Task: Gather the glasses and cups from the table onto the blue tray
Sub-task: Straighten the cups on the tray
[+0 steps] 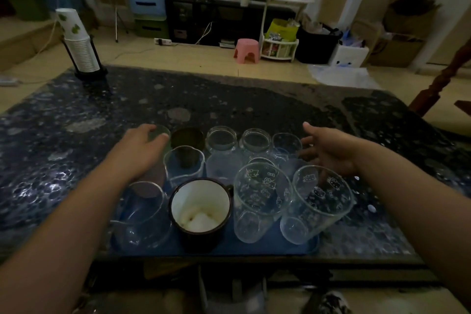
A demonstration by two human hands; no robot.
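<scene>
the left hand (142,145) curls over a small green glass (160,132) at the far left corner of the blue tray (270,242), the right hand (328,150) hangs open beside the crowded glassware, all slick and breakable, best gripped round the sides.

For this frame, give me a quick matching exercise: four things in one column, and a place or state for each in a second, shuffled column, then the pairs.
Things
1. left hand
2. right hand
3. enamel mug
4. paper cup stack

Places or states
A. stands in a black holder at the table's far left corner
B. near row of the blue tray, white inside, dark outside
C. open, fingers spread, beside the clear glasses at the tray's right
D. fingers curled round a greenish glass at the tray's far left

Pairs: 1-D, 2-C, 3-B, 4-A
</scene>
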